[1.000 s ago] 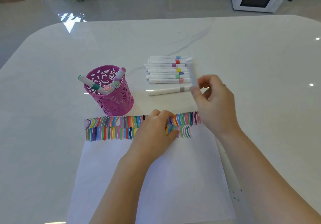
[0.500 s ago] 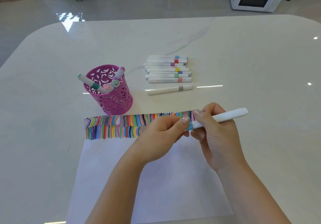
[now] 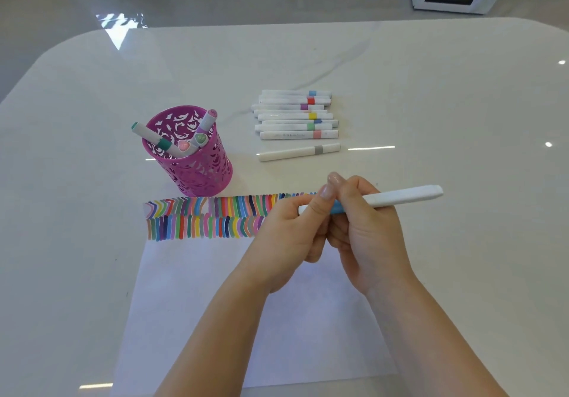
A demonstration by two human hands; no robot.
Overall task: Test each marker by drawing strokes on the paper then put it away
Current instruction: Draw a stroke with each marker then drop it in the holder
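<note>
From the head view we see both hands meeting just above the far edge of the paper [image 3: 246, 319]. The right hand [image 3: 366, 236] wraps round the barrel of a blue-banded marker [image 3: 400, 197], so the long white body sticks out past its knuckles. The left hand [image 3: 289, 233] pinches the short end of the same marker between thumb and bent fingers. We judge this opposed hold is for pulling the cap off, one hand bracing while the other tugs. Fingers cover the joint, so we cannot tell whether the cap has parted. The marker lies almost level, clear of the sheet.

Leftward from the left hand run two rows of short coloured strokes [image 3: 203, 221], so the testing looks well advanced. The paper is thin, matt and white, lying flat on a glossy, pale, faintly veined table [image 3: 431, 88].

Beyond the left hand and to its left stands a magenta cup [image 3: 197, 162] with a lacy cut-out wall. A few fat-capped markers [image 3: 154, 136] lean against its rim. Straight beyond both hands lies a pile of white markers [image 3: 295, 116], smooth round barrels with coloured bands, packed side by side, probably so they do not roll. One grey-banded marker [image 3: 300, 152] lies alone between that pile and the hands
</note>
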